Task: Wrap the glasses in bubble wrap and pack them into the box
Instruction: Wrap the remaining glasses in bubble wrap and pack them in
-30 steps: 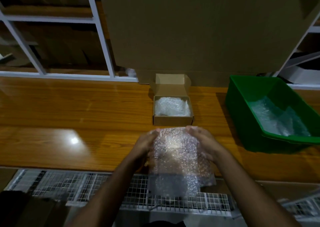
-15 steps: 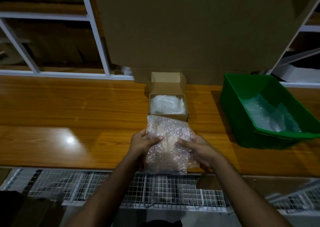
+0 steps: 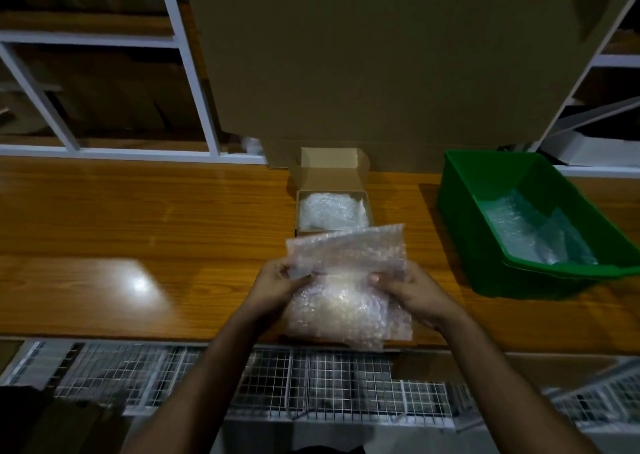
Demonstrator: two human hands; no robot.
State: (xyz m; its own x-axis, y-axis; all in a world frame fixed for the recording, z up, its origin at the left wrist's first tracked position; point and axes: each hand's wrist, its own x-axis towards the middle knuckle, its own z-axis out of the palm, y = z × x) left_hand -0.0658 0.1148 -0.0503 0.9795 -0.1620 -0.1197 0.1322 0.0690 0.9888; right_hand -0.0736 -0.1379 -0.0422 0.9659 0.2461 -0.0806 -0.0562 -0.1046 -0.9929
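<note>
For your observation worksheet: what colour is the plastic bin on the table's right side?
Green; the bin shows best in the head view.

I have one view only, head-worn: it looks forward and steeply down, close over the worktop's (image 3: pixel 138 211) near edge, reaching the shelving (image 3: pixel 194 73) beyond its far edge.
</note>
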